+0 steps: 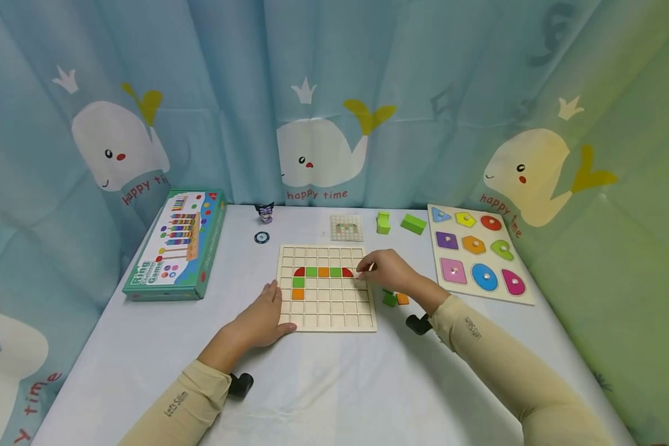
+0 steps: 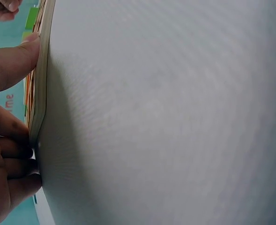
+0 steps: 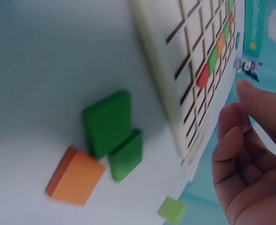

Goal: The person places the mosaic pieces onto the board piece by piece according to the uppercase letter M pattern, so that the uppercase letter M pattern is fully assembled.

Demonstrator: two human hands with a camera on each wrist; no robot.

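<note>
A wooden grid board (image 1: pixel 339 319) lies flat on the table. One row of it holds a rounded red tile (image 1: pixel 299 272) and another rounded red tile (image 1: pixel 347 272) at the ends, with green and orange tiles between. Below the left red tile sit a green tile (image 1: pixel 298 282) and an orange tile (image 1: pixel 298 294). My left hand (image 1: pixel 262 317) rests at the board's near left corner, thumb on its front edge, fingers along its left side. Over the right edge hovers my right hand (image 1: pixel 389 271), fingers loosely bent; nothing shows between them in the right wrist view.
Beside the board's right edge lie loose green tiles (image 3: pixel 108 123) and an orange tile (image 3: pixel 77 177). Behind it are a small pattern card (image 1: pixel 346 228) and light green blocks (image 1: pixel 414 224). A game box (image 1: pixel 175 248) stands left, a shape puzzle (image 1: pixel 479 254) right.
</note>
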